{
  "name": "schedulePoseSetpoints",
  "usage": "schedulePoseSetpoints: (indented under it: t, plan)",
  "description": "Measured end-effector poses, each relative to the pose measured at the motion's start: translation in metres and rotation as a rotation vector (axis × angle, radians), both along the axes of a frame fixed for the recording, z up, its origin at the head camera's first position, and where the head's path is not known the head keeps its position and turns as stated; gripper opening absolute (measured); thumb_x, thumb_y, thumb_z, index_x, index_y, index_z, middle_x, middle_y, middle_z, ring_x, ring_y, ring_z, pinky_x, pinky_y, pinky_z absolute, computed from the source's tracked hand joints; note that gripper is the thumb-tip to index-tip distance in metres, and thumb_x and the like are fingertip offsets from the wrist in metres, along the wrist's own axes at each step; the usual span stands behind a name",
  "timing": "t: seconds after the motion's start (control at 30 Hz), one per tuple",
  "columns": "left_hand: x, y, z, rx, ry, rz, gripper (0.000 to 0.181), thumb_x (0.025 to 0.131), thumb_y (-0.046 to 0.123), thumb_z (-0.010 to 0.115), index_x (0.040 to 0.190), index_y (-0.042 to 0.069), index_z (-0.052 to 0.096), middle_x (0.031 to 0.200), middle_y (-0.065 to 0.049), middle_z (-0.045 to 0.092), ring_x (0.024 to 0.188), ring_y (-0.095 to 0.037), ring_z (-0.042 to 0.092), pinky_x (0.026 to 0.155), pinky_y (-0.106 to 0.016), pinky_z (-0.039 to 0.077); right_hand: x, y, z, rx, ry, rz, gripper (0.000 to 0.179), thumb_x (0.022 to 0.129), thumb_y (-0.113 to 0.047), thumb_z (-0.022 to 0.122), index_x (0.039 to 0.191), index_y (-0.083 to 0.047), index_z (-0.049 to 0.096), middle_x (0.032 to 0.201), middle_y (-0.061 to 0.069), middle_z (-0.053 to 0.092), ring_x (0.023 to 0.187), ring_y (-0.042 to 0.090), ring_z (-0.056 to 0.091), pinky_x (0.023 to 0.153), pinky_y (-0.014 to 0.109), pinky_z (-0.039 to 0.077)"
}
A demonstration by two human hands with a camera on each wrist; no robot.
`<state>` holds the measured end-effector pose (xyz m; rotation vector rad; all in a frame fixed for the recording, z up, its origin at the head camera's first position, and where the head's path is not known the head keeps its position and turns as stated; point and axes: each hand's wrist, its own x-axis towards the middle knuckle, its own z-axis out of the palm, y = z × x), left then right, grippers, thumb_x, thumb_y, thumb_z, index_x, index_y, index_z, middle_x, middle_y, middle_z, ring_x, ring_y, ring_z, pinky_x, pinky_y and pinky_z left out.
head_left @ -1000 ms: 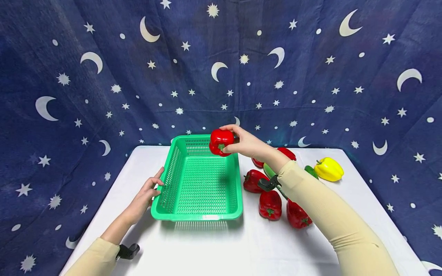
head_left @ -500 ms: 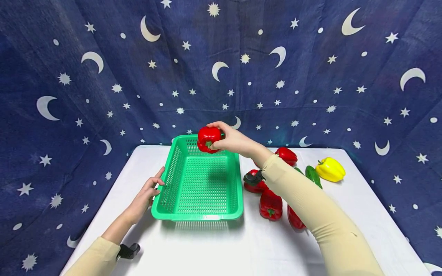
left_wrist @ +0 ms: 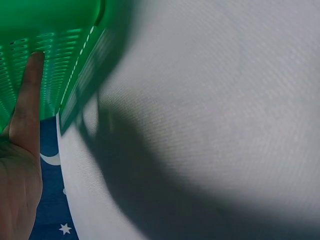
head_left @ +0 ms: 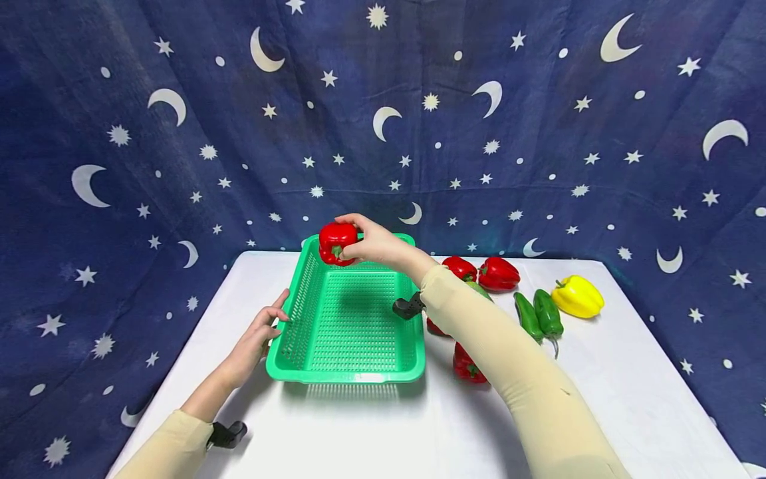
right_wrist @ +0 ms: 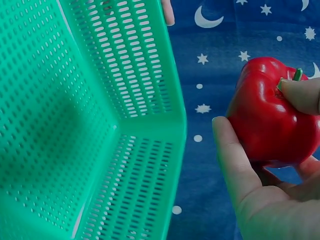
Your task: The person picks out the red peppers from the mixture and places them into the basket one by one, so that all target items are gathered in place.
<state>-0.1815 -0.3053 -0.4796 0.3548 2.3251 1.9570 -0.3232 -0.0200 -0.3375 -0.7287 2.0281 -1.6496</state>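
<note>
My right hand (head_left: 378,245) grips a red bell pepper (head_left: 337,243) above the far left part of a green plastic basket (head_left: 347,377). In the right wrist view, the thumb presses beside the green stem of the pepper (right_wrist: 270,117), with fingers beneath it. At the basket's left side, my left hand (head_left: 250,346) rests its fingers against the rim and outer wall. The left wrist view has one straight finger (left_wrist: 30,95) touching the perforated wall. Nothing lies in the visible part of the basket.
Right of the basket are red bell peppers (head_left: 499,274), partly hidden by the right sleeve (head_left: 503,346). Two green peppers (head_left: 546,314) and a yellow bell pepper (head_left: 578,297) lie farther right. A star-patterned cloth (head_left: 383,133) hangs behind the white table (head_left: 335,439).
My right hand has carried the red bell pepper leftward across the basket's far side. More of the green peppers shows now. The left hand stays at the basket's rim.
</note>
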Motion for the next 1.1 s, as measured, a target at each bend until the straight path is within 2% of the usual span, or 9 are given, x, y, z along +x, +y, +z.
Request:
schedulePoseSetpoints:
  t: [0.1, 0.2, 0.43, 0.73, 0.83, 1.0, 1.1]
  plan:
    - [-0.001, 0.000, 0.000, 0.005, 0.004, -0.002, 0.027, 0.093, 0.002, 0.034, 0.118, 0.000, 0.040, 0.172, -0.001, 0.006, 0.153, -0.036, 0.003, 0.085, -0.049, 0.043, -0.003, -0.008, -0.005, -0.014, -0.043, -0.004, 0.075, 0.085, 0.002, 0.067, 0.153, -0.014, 0.039, 0.142, 0.012, 0.045, 0.119, 0.036, 0.055, 0.094, 0.054, 0.052]
    - [-0.001, 0.001, 0.000, 0.006, 0.005, 0.000, 0.027, 0.093, 0.002, 0.034, 0.118, -0.001, 0.040, 0.172, -0.001, 0.007, 0.152, -0.036, 0.004, 0.085, -0.048, 0.044, -0.004, -0.014, -0.009, -0.010, -0.058, -0.018, 0.077, 0.085, 0.003, 0.066, 0.154, -0.012, 0.036, 0.144, 0.014, 0.043, 0.120, 0.036, 0.053, 0.095, 0.053, 0.051]
    - [-0.001, 0.001, -0.001, 0.002, -0.003, 0.006, 0.027, 0.092, 0.002, 0.034, 0.118, 0.000, 0.041, 0.172, 0.001, 0.007, 0.153, -0.036, 0.005, 0.083, -0.049, 0.044, -0.011, -0.024, -0.023, 0.027, -0.047, -0.066, 0.082, 0.084, 0.002, 0.065, 0.156, -0.008, 0.030, 0.147, 0.015, 0.041, 0.122, 0.034, 0.052, 0.086, 0.042, 0.057]
    - [-0.001, 0.002, -0.002, 0.012, 0.001, 0.011, 0.026, 0.093, 0.002, 0.034, 0.118, 0.000, 0.041, 0.172, 0.000, 0.007, 0.153, -0.038, 0.005, 0.084, -0.048, 0.044, -0.030, -0.038, -0.050, 0.028, -0.103, -0.121, 0.088, 0.082, 0.006, 0.069, 0.158, -0.004, 0.024, 0.147, 0.019, 0.040, 0.121, 0.036, 0.053, 0.082, 0.039, 0.057]
    - [-0.001, 0.001, -0.002, 0.012, 0.006, 0.008, 0.026, 0.093, 0.002, 0.034, 0.118, 0.000, 0.041, 0.172, 0.001, 0.007, 0.152, -0.038, 0.005, 0.084, -0.049, 0.044, -0.034, -0.042, -0.060, 0.038, -0.115, -0.131, 0.089, 0.081, 0.008, 0.067, 0.158, -0.005, 0.025, 0.145, 0.021, 0.042, 0.118, 0.036, 0.055, 0.083, 0.041, 0.057]
    - [-0.001, -0.001, -0.003, 0.016, 0.009, 0.005, 0.027, 0.093, 0.002, 0.034, 0.119, 0.000, 0.041, 0.172, 0.001, 0.007, 0.153, -0.037, 0.004, 0.086, -0.051, 0.042, -0.034, -0.047, -0.074, 0.061, -0.116, -0.135, 0.087, 0.080, 0.010, 0.065, 0.157, -0.005, 0.026, 0.146, 0.023, 0.042, 0.119, 0.037, 0.055, 0.093, 0.052, 0.052]
    - [0.000, -0.002, -0.003, 0.013, 0.003, 0.010, 0.027, 0.093, 0.002, 0.034, 0.119, 0.000, 0.041, 0.172, 0.002, 0.007, 0.153, -0.037, 0.003, 0.087, -0.051, 0.042, -0.032, -0.050, -0.081, 0.081, -0.126, -0.139, 0.086, 0.080, 0.009, 0.066, 0.156, -0.005, 0.027, 0.147, 0.024, 0.041, 0.119, 0.038, 0.055, 0.095, 0.055, 0.050]
